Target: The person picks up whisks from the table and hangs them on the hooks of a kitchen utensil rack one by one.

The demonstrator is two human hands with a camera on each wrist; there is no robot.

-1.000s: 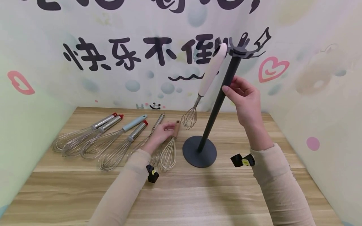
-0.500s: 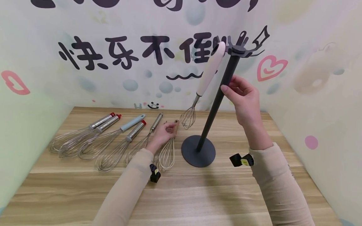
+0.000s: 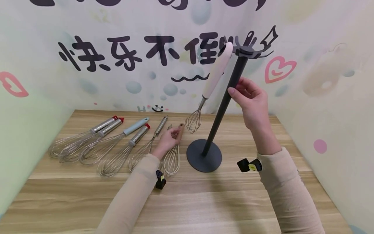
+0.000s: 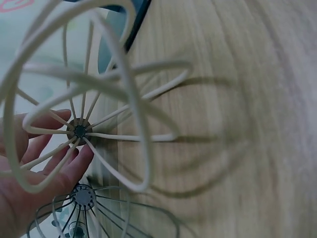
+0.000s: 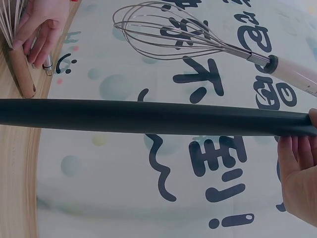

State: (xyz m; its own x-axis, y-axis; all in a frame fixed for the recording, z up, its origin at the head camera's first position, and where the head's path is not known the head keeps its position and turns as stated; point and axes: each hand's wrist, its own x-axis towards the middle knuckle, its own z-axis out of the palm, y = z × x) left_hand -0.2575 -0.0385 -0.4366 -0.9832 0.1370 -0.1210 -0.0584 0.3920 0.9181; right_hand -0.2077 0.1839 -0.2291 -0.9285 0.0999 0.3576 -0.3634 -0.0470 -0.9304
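Observation:
My left hand (image 3: 168, 140) grips a whisk with a wooden handle (image 3: 181, 132) and cream-coloured wires (image 3: 171, 162). The left wrist view shows those wires (image 4: 133, 99) up close, with my thumb and fingers around the handle behind them. A metal whisk (image 4: 83, 196) lies just beside that hand, partly hidden under it in the head view. My right hand (image 3: 254, 104) holds the dark post (image 3: 226, 97) of an upright stand between thumb and fingers. From the hook ring (image 3: 246, 52) on top hangs a whisk with a white handle (image 3: 217, 71), its wires clear of the table.
Left of my left hand lie several whisks: a slim metal one (image 3: 160, 126), one with a red-tipped handle (image 3: 139, 135), a light blue one (image 3: 135, 126) and more red-tipped ones (image 3: 111, 126). The stand's round base (image 3: 204, 156) rests on the wooden table (image 3: 187, 201). A printed wall (image 3: 163, 87) stands behind.
My left hand has moved slightly toward the wooden handle and closed around it. The right hand stays on the post; the head view has shifted slightly.

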